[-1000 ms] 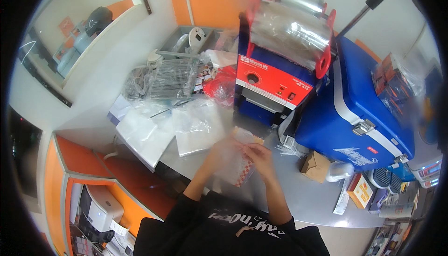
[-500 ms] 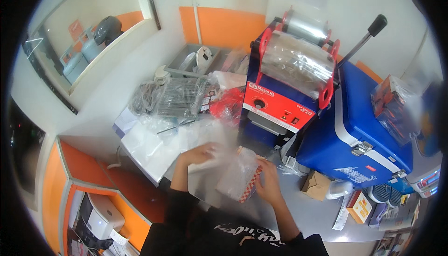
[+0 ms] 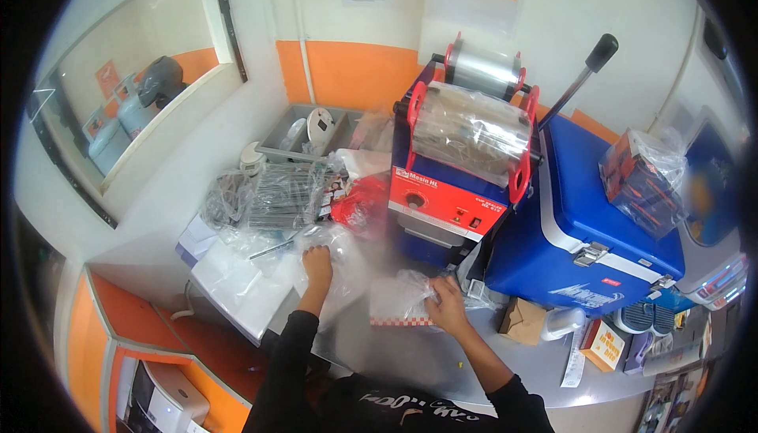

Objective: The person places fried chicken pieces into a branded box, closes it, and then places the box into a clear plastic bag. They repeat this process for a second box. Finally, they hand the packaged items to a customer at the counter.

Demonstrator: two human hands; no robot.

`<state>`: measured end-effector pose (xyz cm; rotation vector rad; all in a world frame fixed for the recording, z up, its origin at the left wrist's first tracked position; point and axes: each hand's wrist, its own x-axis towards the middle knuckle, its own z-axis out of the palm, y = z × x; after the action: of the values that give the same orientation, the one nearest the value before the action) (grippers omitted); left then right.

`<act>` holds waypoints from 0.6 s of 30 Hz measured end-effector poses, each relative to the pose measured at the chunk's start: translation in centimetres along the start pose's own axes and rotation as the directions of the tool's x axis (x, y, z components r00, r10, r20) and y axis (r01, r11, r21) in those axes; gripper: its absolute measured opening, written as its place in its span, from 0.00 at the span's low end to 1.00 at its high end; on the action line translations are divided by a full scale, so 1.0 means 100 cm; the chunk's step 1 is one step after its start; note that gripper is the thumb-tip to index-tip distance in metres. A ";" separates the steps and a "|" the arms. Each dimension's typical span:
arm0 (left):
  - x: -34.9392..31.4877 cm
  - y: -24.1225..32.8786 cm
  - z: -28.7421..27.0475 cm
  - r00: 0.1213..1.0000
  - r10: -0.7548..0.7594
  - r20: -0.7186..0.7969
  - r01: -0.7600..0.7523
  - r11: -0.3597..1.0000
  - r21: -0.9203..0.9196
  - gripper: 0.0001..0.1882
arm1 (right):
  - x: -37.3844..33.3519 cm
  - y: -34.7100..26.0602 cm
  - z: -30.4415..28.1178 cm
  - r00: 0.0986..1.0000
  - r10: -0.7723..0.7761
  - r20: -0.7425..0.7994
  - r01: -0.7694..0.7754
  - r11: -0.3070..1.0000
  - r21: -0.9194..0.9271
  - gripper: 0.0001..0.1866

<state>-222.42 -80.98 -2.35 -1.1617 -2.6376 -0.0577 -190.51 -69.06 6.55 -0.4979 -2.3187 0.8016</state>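
I had both hands out over the grey table (image 3: 410, 358). My left hand (image 3: 317, 262) rested on a heap of clear plastic bags (image 3: 347, 263) lying just in front of the red and blue sealing machine (image 3: 458, 172); the fingers were curled down into the plastic, but I could not tell whether that grip had closed on a bag or only pressed on it. My right hand (image 3: 447, 307) was near the table's front, its grip closed narrowly on a clear bag with a red-and-white checked edge (image 3: 403, 303), which lay flat on the table between my two hands, the checked strip facing me. The two hands were apart, with the bag stretching from the right one toward the left.

Left of the heap lay a flat stack of more clear plastic sheets (image 3: 237, 279), and behind that a bundle of dark straws in a wrapper (image 3: 280, 196). A red plastic bag (image 3: 359, 204) sat against the machine's left side. To the right of the machine stood a big blue cooler box (image 3: 584, 228), lid shut, with a wrapped carton (image 3: 643, 180) on top. A small brown cardboard box (image 3: 523, 321) lay on the table just below the cooler, near my right forearm.
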 end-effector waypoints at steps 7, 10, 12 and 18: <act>0.011 -0.021 -0.052 0.968 -0.206 0.145 0.251 0.727 -0.639 0.05 | 0.002 0.008 0.009 0.923 0.203 -0.328 -0.222 0.975 -0.023 0.16; 0.015 -0.023 -0.085 0.978 -0.204 0.033 0.166 0.681 -0.713 0.04 | 0.012 0.010 0.004 0.939 0.198 -0.282 -0.225 0.972 -0.066 0.18; 0.015 -0.019 -0.108 0.973 -0.203 -0.114 0.058 0.685 -0.726 0.05 | 0.017 -0.001 0.001 0.957 0.162 -0.241 -0.214 0.955 -0.207 0.22; 0.008 -0.020 -0.138 0.861 0.052 -0.507 -0.331 0.813 -0.479 0.04 | 0.007 -0.085 0.009 0.936 0.160 -0.313 -0.241 0.940 -0.241 0.24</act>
<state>-221.42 -83.70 11.28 -1.3635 -2.0860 -1.0002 -192.85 -75.42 11.87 -0.9277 -2.1323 0.4559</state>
